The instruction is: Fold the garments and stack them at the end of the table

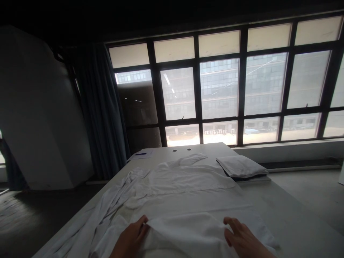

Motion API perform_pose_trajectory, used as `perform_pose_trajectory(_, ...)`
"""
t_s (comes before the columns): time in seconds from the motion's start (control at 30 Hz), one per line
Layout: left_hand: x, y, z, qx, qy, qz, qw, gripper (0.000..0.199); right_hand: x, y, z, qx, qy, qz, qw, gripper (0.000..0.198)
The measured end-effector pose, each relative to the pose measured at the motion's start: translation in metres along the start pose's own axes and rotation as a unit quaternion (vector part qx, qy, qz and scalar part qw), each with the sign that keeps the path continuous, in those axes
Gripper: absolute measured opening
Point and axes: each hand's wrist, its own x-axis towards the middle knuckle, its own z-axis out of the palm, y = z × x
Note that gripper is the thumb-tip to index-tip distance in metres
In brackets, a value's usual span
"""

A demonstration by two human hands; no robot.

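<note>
A white shirt [185, 200] lies spread over the table, with a sleeve stretched out at its far side. My left hand [131, 236] pinches the near part of the cloth between thumb and fingers. Opposite it, my right hand [242, 236] has its fingers curled on the same cloth at the right. Between the two hands the fabric is slightly raised in a soft fold. Bunched white cloth [107, 208] runs along the left side of the shirt; I cannot tell whether it is a separate piece.
A folded stack of white cloth [242, 166] sits at the right on the white table [290, 211]. Paper with a dark pen [141, 154] lies at the far left corner. Two round holes [182, 149] mark the far end. Beyond are windows [219, 89] and a blue curtain [99, 111].
</note>
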Motion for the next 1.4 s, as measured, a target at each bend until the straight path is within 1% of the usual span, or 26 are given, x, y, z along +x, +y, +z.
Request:
perform_pose_trajectory(0.03,0.001,0.001,0.003,-0.001,-0.004,0.003,1.000,0.036,0.001,0.000,0.001,-0.004,-0.013,-0.005,1.000,0.026)
perform_pose_trajectory(0.1,0.001,0.005,0.010,0.000,-0.010,0.002,1.000,0.038,0.004,-0.003,0.001,-0.005,-0.037,-0.013,0.999,0.020)
perform_pose_trajectory(0.17,0.002,0.008,0.015,0.009,-0.002,-0.003,1.000,0.039,0.008,-0.009,0.000,-0.004,-0.056,-0.015,0.998,0.017)
perform_pose_trajectory(0.27,0.003,0.010,0.018,0.016,0.005,-0.001,1.000,0.035,0.013,-0.018,-0.004,-0.011,-0.080,0.008,0.997,0.020)
perform_pose_trajectory(0.37,0.005,0.004,0.016,0.033,0.013,-0.014,0.999,0.026,0.016,-0.018,-0.014,-0.015,-0.069,0.049,0.996,0.025)
perform_pose_trajectory(0.47,0.006,-0.005,0.013,0.058,0.009,-0.028,0.998,0.018,0.016,-0.014,-0.021,-0.029,-0.052,0.064,0.996,0.028)
perform_pose_trajectory(0.53,0.006,-0.008,0.012,0.060,0.003,-0.027,0.998,0.020,0.014,-0.011,-0.017,-0.031,-0.053,0.050,0.997,0.025)
perform_pose_trajectory(0.6,0.006,-0.007,0.012,0.059,0.001,-0.027,0.998,0.026,0.011,-0.009,-0.010,-0.032,-0.048,0.019,0.998,0.026)
perform_pose_trajectory(0.7,0.004,-0.001,0.012,0.068,-0.008,-0.032,0.997,0.029,0.008,-0.006,0.003,-0.050,-0.016,-0.035,0.998,0.028)
perform_pose_trajectory(0.77,0.003,0.003,0.013,0.074,-0.014,-0.035,0.997,0.028,0.007,-0.004,0.009,-0.055,0.010,-0.054,0.997,0.027)
perform_pose_trajectory(0.83,0.003,0.004,0.012,0.077,-0.015,-0.034,0.996,0.027,0.006,-0.002,0.012,-0.055,0.020,-0.056,0.997,0.028)
perform_pose_trajectory(1.0,0.003,0.002,0.010,0.075,-0.017,-0.031,0.997,0.023,0.006,-0.002,0.015,-0.051,0.021,-0.046,0.997,0.032)
perform_pose_trajectory(1.17,0.003,0.002,0.010,0.071,-0.018,-0.027,0.997,0.023,0.007,-0.003,0.012,-0.048,0.026,-0.050,0.997,0.029)
perform_pose_trajectory(1.33,0.003,0.003,0.009,0.067,-0.018,-0.028,0.997,0.025,0.006,0.000,0.008,-0.083,-0.012,-0.056,0.995,0.029)
perform_pose_trajectory(1.4,0.003,0.003,0.008,0.071,-0.020,-0.029,0.997,0.024,0.005,0.000,0.005,-0.080,-0.024,-0.054,0.995,0.029)
